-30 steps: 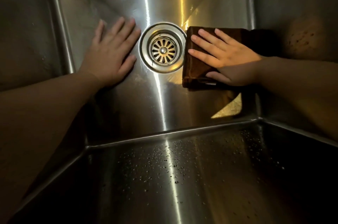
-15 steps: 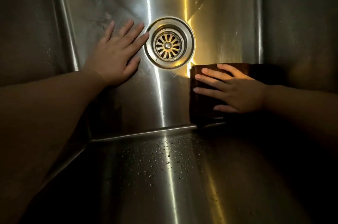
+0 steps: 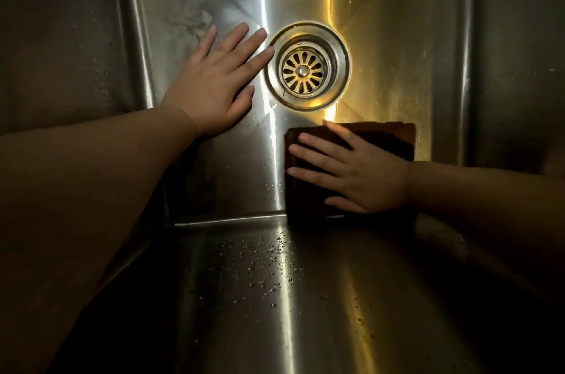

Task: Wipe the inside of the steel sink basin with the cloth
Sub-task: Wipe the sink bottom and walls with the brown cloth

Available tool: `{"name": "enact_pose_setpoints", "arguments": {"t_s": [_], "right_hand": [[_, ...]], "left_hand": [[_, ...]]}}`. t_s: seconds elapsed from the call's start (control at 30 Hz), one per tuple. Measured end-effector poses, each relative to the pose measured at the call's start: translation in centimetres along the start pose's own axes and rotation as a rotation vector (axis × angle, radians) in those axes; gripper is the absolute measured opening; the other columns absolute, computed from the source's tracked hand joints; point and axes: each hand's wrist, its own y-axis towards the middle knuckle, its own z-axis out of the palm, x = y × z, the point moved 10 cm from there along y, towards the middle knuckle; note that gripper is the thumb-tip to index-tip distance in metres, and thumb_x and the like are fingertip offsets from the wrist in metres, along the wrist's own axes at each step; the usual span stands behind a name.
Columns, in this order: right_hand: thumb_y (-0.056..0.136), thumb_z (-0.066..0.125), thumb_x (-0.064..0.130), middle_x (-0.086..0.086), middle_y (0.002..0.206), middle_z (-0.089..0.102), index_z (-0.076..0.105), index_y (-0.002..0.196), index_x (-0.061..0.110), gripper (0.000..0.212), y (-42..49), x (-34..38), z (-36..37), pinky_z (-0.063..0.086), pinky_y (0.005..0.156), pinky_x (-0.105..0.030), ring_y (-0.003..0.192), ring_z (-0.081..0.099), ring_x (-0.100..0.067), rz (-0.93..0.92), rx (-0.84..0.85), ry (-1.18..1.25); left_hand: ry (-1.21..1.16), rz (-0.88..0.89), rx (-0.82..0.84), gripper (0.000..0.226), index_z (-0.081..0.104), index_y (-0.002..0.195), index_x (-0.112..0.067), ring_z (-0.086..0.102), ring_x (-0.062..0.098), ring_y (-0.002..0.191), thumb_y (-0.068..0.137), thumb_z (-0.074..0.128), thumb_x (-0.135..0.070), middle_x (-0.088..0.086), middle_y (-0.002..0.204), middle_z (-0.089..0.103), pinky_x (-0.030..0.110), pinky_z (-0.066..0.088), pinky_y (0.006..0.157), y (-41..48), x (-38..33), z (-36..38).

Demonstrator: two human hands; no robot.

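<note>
I look down into a steel sink basin (image 3: 397,37). A folded dark brown cloth (image 3: 308,196) lies flat on the basin floor, just below and right of the round drain strainer (image 3: 306,65), its near edge at the crease with the front wall. My right hand (image 3: 360,175) presses on the cloth with straight, spread fingers that point left. My left hand (image 3: 218,89) rests flat on the bare floor left of the drain, its fingertips beside the drain's rim.
The near wall (image 3: 275,297) of the basin carries many small water drops. Upright side walls rise at left (image 3: 61,53) and right (image 3: 519,53). A few drops also sit on the floor between my hands.
My right hand has slid the cloth from beside the drain toward me, down to the crease at the front wall. The left hand has stayed flat beside the drain.
</note>
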Motion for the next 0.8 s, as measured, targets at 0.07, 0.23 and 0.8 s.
{"name": "enact_pose_setpoints", "arguments": {"t_s": [0.07, 0.23, 0.8], "right_hand": [[0.094, 0.034, 0.048, -0.016, 0.157, 0.018, 0.021, 0.151, 0.015, 0.067, 1.4, 0.7, 0.1, 0.002, 0.116, -0.055, 0.146, 0.006, -0.031, -0.01, 0.006, -0.002], [0.096, 0.032, 0.048, -0.015, 0.158, 0.017, 0.021, 0.151, 0.016, 0.066, 3.4, 1.6, 0.2, 0.0, 0.117, -0.054, 0.147, 0.005, -0.031, -0.016, 0.018, 0.0], [0.099, 0.021, 0.048, -0.014, 0.161, -0.001, 0.003, 0.153, 0.011, 0.068, -4.8, -16.1, -1.8, 0.002, 0.118, -0.053, 0.148, -0.003, -0.03, 0.974, -0.011, 0.056]], "left_hand": [[-0.005, 0.001, 0.004, 0.059, 0.029, 0.149, -0.016, 0.021, 0.03, 0.143, 0.092, 0.033, -0.03, 0.008, 0.156, 0.024, 0.051, 0.009, 0.115, 0.0, 0.0, 0.0], [0.001, -0.001, 0.013, 0.057, 0.031, 0.148, -0.015, 0.023, 0.031, 0.143, 0.092, 0.034, -0.028, 0.009, 0.155, 0.027, 0.053, 0.012, 0.114, -0.1, 0.1, -0.2], [-0.009, 0.557, 0.141, 0.063, 0.021, 0.148, -0.017, 0.01, 0.024, 0.145, 0.092, 0.031, -0.042, 0.006, 0.156, 0.024, 0.047, 0.003, 0.116, -2.1, -20.2, 1.7]]}}
